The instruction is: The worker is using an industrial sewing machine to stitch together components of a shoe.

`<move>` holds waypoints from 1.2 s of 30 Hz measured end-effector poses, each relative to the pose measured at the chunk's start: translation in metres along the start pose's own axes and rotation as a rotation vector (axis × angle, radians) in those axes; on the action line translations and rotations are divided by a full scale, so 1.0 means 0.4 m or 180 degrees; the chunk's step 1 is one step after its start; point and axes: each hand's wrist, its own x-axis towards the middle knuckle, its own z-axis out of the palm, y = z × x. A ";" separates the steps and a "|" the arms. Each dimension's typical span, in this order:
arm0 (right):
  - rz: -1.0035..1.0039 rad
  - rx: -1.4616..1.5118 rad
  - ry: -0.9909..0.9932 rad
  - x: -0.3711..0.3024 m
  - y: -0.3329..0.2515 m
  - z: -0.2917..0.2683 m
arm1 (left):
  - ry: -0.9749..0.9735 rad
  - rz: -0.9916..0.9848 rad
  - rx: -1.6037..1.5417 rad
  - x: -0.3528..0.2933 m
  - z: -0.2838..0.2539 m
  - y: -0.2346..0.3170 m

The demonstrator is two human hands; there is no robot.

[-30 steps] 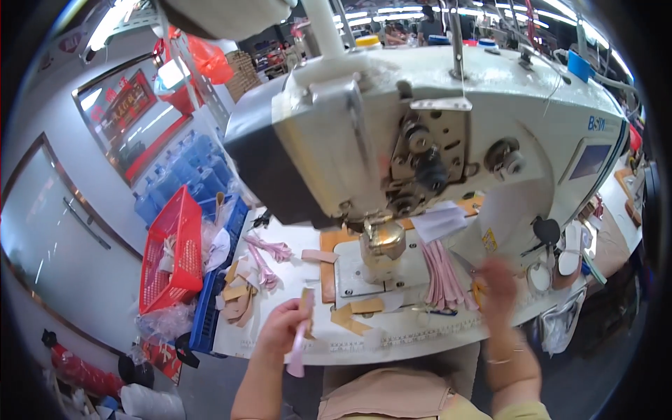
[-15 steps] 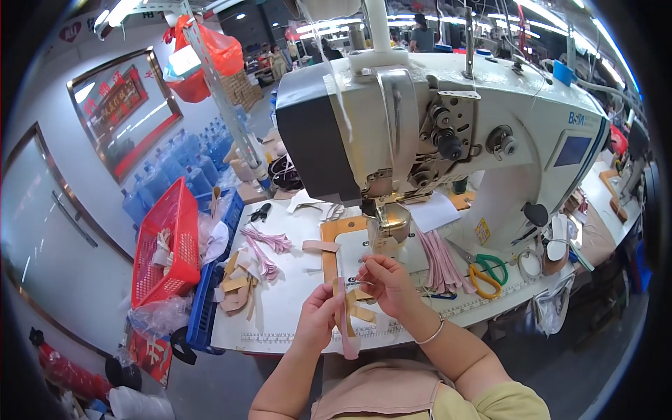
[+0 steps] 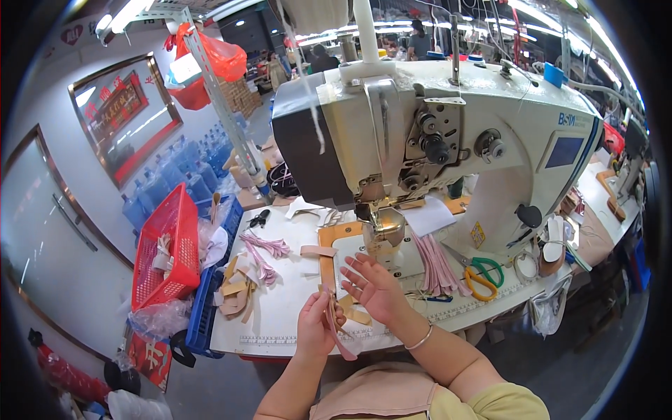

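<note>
My left hand (image 3: 318, 325) pinches a narrow pink strip (image 3: 341, 343) near its upper end, and the strip's lower end hangs past the front edge of the table. Just right of it, my right hand (image 3: 378, 290) is raised with its fingers spread and nothing in them. Both hands are in front of the sewing machine's needle area (image 3: 383, 227). Tan scraps (image 3: 357, 311) lie between and below the hands. A short pink-beige piece (image 3: 318, 250) rests on the wooden edging beyond my left hand.
The white sewing machine (image 3: 462, 98) stands over the table. Scissors (image 3: 483, 276) and a bundle of pink strips (image 3: 437, 266) lie at right. Bundled pink strips (image 3: 262, 252), tan scraps (image 3: 236, 287) and black snips (image 3: 260, 218) lie at left, beside a red basket (image 3: 168, 252).
My right hand has come off the strip and opened its fingers. My left hand keeps the strip, which now tilts more. The view has shifted slightly.
</note>
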 end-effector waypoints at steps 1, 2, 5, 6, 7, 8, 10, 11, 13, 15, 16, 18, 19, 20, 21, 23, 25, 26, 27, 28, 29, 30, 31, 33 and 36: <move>-0.0003 0.0010 0.0008 0.005 0.001 0.007 | -0.0015 -0.0119 -0.0084 -0.002 0.000 -0.003; 0.0062 -0.0158 -0.0164 0.011 0.003 0.014 | -0.0012 -0.0131 -0.0076 -0.002 0.001 -0.007; 0.0098 -0.0496 -0.0304 0.019 0.013 0.004 | 0.0041 -0.0177 -0.0194 -0.002 0.004 -0.012; 0.0093 -0.0458 -0.0209 0.019 0.012 0.002 | 0.0065 -0.0078 -0.0193 0.000 0.006 -0.013; 0.0104 -0.0425 -0.0119 0.018 0.015 0.002 | 0.0102 0.0031 -0.0200 0.000 0.004 -0.015; 0.0121 -0.0431 -0.0124 0.015 0.017 -0.001 | 0.0114 0.0041 -0.0209 0.003 0.005 -0.017; 0.0019 -0.0042 -0.0014 0.000 0.028 -0.006 | 0.0330 0.0491 -0.0051 0.015 0.010 -0.019; -0.0002 0.0009 -0.0027 -0.013 0.040 0.001 | 0.0397 0.0663 0.0104 0.028 0.014 -0.024; -0.0086 -0.0111 -0.0027 -0.028 0.052 -0.007 | 0.0398 0.0778 0.0200 0.044 0.029 -0.024; -0.0205 -0.0316 -0.0051 -0.042 0.041 -0.006 | 0.0329 0.0941 0.0442 0.056 0.021 -0.028; -0.0190 -0.0321 -0.0053 -0.060 0.034 -0.008 | 0.0522 0.1176 0.0419 0.069 0.000 -0.009; 0.0025 -0.0523 -0.0058 -0.123 0.023 -0.020 | 0.1093 0.1639 0.0148 0.122 -0.086 0.088; 0.0329 -0.0581 0.0029 -0.158 0.018 -0.030 | 0.0855 0.1779 0.0079 0.119 -0.094 0.138; 0.0629 -0.0852 -0.0100 -0.179 0.008 -0.051 | 0.0614 0.1926 0.0006 0.108 -0.082 0.171; 0.0931 -0.1119 -0.0230 -0.185 0.000 -0.064 | 0.0676 0.1577 0.0249 0.094 -0.062 0.188; 0.0483 -0.1682 -0.0215 -0.164 0.005 -0.057 | 0.0373 0.1192 0.0979 0.057 -0.020 0.162; 0.0317 -0.1775 -0.0475 -0.113 0.009 0.006 | 0.0349 0.1184 0.1506 0.017 -0.012 0.126; 0.0312 -0.1731 -0.0458 -0.093 0.018 0.038 | 0.0357 0.1108 0.1833 0.000 -0.017 0.113; 0.0158 -0.1140 -0.0589 -0.077 0.027 0.073 | 0.0363 0.0989 0.1844 -0.017 -0.013 0.103; 0.0033 -0.0566 -0.0736 -0.069 0.031 0.094 | 0.0357 0.0894 0.1798 -0.030 -0.019 0.095; 0.0118 -0.0471 -0.1011 -0.067 0.024 0.090 | 0.0359 0.0801 0.1749 -0.043 -0.026 0.091; 0.0207 -0.0373 -0.1287 -0.069 0.012 0.078 | 0.0406 0.0756 0.1640 -0.043 -0.045 0.085; 0.0294 -0.0539 -0.1178 -0.082 0.001 0.085 | 0.0459 0.0748 0.1469 -0.049 -0.065 0.087; 0.0629 -0.0437 -0.1259 -0.085 -0.025 0.053 | 0.0388 0.0703 0.1139 -0.051 -0.107 0.093; 0.0381 -0.0600 -0.0685 -0.108 -0.048 0.001 | 0.0493 0.0678 0.0694 -0.053 -0.115 0.095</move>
